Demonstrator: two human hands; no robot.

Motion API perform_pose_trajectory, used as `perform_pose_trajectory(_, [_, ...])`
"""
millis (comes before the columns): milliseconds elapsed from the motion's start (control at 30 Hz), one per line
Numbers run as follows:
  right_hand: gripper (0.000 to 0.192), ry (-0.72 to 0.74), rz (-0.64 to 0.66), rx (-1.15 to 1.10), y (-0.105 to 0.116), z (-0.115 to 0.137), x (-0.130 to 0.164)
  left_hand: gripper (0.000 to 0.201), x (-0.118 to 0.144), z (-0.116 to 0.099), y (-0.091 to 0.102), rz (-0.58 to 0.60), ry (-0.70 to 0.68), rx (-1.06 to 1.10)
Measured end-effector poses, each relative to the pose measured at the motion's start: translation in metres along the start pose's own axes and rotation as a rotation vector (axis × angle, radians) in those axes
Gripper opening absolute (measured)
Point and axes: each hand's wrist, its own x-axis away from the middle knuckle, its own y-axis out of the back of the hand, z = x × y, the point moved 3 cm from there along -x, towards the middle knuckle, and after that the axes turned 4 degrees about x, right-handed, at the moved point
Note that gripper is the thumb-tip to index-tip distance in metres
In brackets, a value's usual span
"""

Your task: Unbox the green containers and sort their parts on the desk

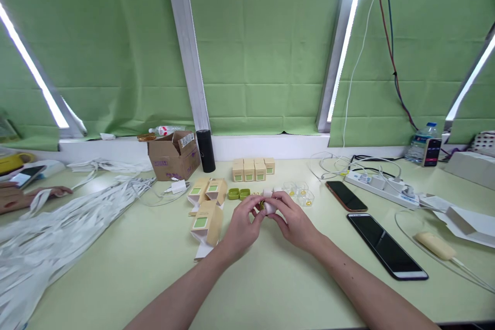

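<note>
My left hand [246, 219] and my right hand [293, 219] meet over the middle of the table, fingertips closed around a small white rounded piece [269, 208]. A bit of yellow-green shows at its left side, by my left fingers; its exact kind is hard to make out. Just beyond my hands is another white piece [267, 193], partly covered by my fingers. Two small olive-green square containers [238, 194] stand left of it. To the right are several clear cups [299, 191], some with a golden bit inside.
Open kraft boxes [207, 221] lie left of my hands; closed small boxes [249, 170] stand behind. White strips [77, 227] cover the left side, near another person's hand [58, 191]. Two phones [386, 245], a power strip [381, 188] and cables are at right. A carton [170, 160] stands at the back.
</note>
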Motion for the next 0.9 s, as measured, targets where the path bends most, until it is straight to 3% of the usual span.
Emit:
perform_pose_trajectory(433, [0.046,0.069,-0.042,0.257,-0.015,0.000,0.003,0.029,0.004,0.008,-0.003,0.051,-0.198,-0.327])
perform_pose_trajectory(600, [0.050,0.047,-0.043,0.261,-0.017,0.000,0.003,0.029,0.002,0.004,-0.004,0.033,-0.188,-0.315])
perform_pose_trajectory(900, [0.038,-0.004,-0.038,0.232,-0.020,0.003,0.000,0.028,-0.002,-0.002,-0.005,0.025,-0.153,-0.323])
